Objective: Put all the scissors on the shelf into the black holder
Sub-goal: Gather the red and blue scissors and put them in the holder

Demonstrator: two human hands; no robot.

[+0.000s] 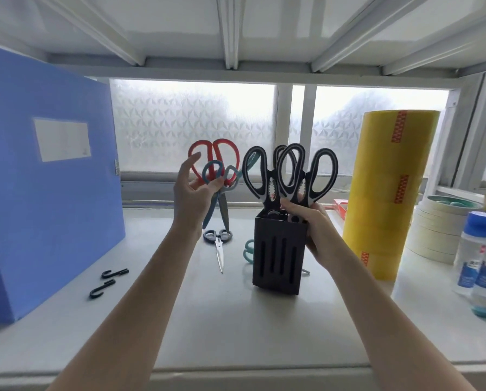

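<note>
Steadying the black holder (278,251) on the shelf (236,328), the right hand (316,235) is wrapping its fingers around the holder's right wall and rim, presumably so the box is not tipping while more blades are going in. Two pairs of black-and-white scissors (289,176) are already standing in it, handles up, blades hidden inside. The left hand (192,193) is pinching a pair of blue-grey scissors (217,190) at the handle loops, thumb and forefinger closed on them while the other fingers are spreading loosely; the blades are hanging point-down, an orientation suited to dropping them into a slot. Behind that hand, red scissors (215,159) are showing; whether the hand is also carrying them cannot be told. Small dark scissors (218,244) are lying flat on the shelf just left of the holder, and teal handles (248,251) are peeking out from behind its left side, so the task is judged partly done. A blue folder (47,176) is standing at the left, and a yellow tape stack (388,193) at the right.
</note>
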